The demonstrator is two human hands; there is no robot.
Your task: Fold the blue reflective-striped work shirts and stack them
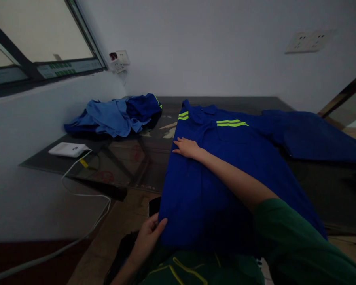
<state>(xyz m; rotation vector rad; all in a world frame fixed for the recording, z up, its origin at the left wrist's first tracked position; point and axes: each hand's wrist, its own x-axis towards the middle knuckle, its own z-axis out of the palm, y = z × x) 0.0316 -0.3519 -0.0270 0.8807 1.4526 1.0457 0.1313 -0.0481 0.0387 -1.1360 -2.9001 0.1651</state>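
A dark blue work shirt (225, 174) with yellow-green stripes lies spread over the table, its collar toward the wall and one sleeve stretched to the right. Its lower end hangs over the near edge. My left hand (148, 233) pinches the shirt's lower left corner between thumb and fingers. Flat on the shirt's left side, below the shoulder stripe, rests my right hand (187, 148), fingers stretched out and holding nothing. The right forearm crosses over the shirt's front and hides part of it.
A crumpled heap of light and dark blue clothes (112, 116) lies at the back left of the dark table (127, 158). Nearer sits a white power bank (68, 149), its white cable (77, 194) trailing off the edge. Wall sockets (310, 41) are above, a window at left.
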